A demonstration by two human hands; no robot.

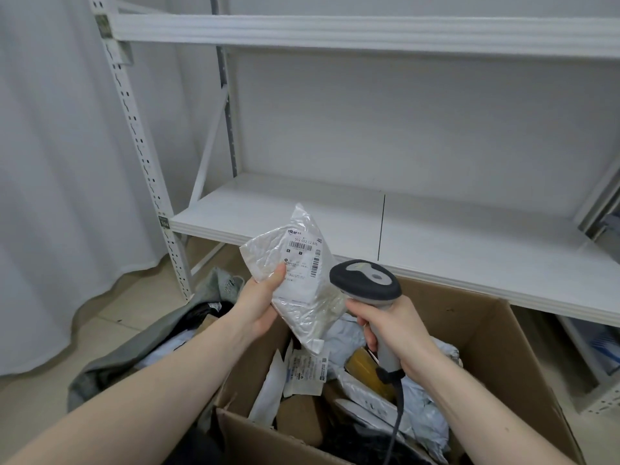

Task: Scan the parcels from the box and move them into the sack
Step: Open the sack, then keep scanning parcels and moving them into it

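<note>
At the far left hung a white curtain (60, 162), and in front of it lay one grey sack (134, 344), slumped on the floor with its mouth open and several parcels showing inside; I could not count them. Next to it, touching its side, stood one open cardboard box (486, 330), with a heap of parcels in it: pale plastic mailers, a brown carton, a yellow packet. They overlapped too much for me to give a sure number.

I had two hands in view. My left hand (258, 303) gripped one parcel (302, 276), a crinkled clear-plastic mailer with a white label (303, 260) facing me. My thumb pressed on its front near the lower left of the label, and my fingers were curled behind it, out of sight. The parcel was held up tilted, above the left part of the box and between the sack and my other hand.

My right hand (399, 333) was wrapped round the handle of one grey barcode scanner (367, 283), its dark head just beside the right edge of the parcel, near the barcode printed sideways on the label. A cable (394, 417) ran down from the handle toward the bottom edge of the view, over the box.

Behind everything stood one white metal rack (335, 223), with two shelves visible, one low behind the box and one high up.
</note>
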